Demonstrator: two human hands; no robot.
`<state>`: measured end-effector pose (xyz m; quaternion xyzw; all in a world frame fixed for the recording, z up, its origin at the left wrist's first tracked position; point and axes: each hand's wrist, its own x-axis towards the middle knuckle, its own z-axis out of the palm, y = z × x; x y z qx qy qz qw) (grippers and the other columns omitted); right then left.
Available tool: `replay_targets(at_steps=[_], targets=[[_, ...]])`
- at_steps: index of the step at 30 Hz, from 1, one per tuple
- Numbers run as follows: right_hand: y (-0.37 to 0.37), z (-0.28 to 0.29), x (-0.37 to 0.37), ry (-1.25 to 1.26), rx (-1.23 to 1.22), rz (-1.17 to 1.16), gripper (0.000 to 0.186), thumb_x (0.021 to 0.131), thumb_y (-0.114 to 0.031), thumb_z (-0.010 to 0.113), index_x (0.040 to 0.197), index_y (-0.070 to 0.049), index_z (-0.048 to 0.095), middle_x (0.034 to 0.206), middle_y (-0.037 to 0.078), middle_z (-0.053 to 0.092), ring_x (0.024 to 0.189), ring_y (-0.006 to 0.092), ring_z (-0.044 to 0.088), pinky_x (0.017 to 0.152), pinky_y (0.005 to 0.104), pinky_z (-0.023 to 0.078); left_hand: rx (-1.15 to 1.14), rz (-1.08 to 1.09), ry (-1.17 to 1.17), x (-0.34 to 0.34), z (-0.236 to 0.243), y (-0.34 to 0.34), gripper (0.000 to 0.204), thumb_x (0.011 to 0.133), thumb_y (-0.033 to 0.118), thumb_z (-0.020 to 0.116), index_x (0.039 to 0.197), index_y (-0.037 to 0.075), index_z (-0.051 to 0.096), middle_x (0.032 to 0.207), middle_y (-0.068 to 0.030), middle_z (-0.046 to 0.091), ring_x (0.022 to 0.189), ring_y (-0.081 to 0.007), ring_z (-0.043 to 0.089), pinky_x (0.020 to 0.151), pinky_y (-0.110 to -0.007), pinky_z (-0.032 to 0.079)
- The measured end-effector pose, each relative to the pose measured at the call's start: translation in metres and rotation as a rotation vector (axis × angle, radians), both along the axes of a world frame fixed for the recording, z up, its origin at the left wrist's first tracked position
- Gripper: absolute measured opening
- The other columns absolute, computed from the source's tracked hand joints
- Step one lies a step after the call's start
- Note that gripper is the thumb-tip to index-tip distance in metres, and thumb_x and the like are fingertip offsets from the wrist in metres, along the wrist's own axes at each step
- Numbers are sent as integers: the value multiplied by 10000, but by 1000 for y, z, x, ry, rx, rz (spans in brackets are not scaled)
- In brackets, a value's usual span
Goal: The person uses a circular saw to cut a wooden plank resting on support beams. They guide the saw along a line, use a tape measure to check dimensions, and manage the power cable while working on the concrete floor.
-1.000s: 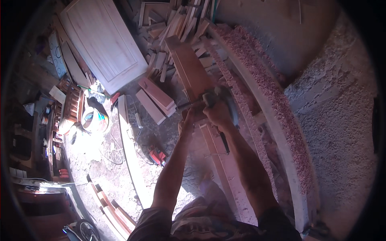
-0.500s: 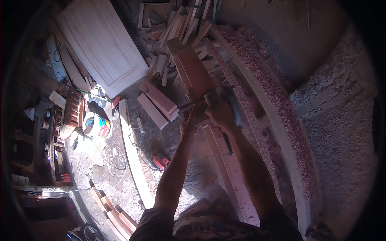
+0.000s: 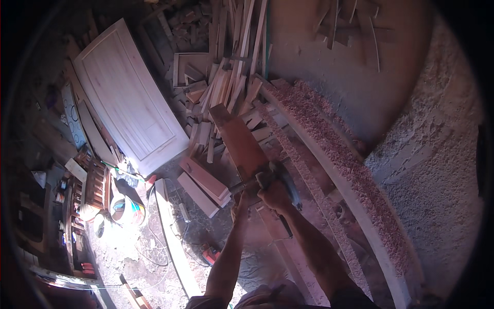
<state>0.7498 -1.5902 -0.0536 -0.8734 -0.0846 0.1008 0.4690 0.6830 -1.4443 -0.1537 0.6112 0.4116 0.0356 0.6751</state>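
Note:
Both of my arms reach forward over a reddish-brown board (image 3: 241, 143), which slants away toward a woodpile. My right hand (image 3: 276, 195) is closed around the handle of a dark handheld power tool (image 3: 261, 180); its exact kind is hard to make out in the dim light. My left hand (image 3: 240, 205) is closed at the tool's left side, its fingers partly hidden in shadow, and seems to grip it. The tool rests over the near part of the board. Nearer to me, a pale reddish plank (image 3: 296, 257) runs back between my forearms.
A long curved-looking beam (image 3: 355, 211) heaped with wood shavings (image 3: 337, 165) lies on the right. Offcuts (image 3: 221, 87) pile up ahead. A panelled door (image 3: 128, 98) leans at far left. A white beam (image 3: 172, 232), a bucket (image 3: 126, 211), cables and a red tool (image 3: 210, 255) lie left.
The view has tipped upward, so the board, tool and hands appear lower in the picture. Both hands keep their hold, and the tool stays at about the same part of the board.

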Motion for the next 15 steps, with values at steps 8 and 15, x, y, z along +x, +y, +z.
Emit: replay_targets(at_steps=[8,15], targets=[[14,-17,24,-10,16,-13,295,737,-204,697,843,70,680,747,234,692,730,345,727,618,448,555,-7,-3,-23,20,9,10,672,828,701,657,1120,96,671,690,-4,518,557,-115,509,497,-284,406],[27,-21,42,72,40,8,344,746,-231,691,954,42,685,858,262,697,852,393,706,743,472,553,6,38,9,37,5,22,749,747,722,718,1029,28,715,693,-25,563,561,-123,525,490,-303,409]])
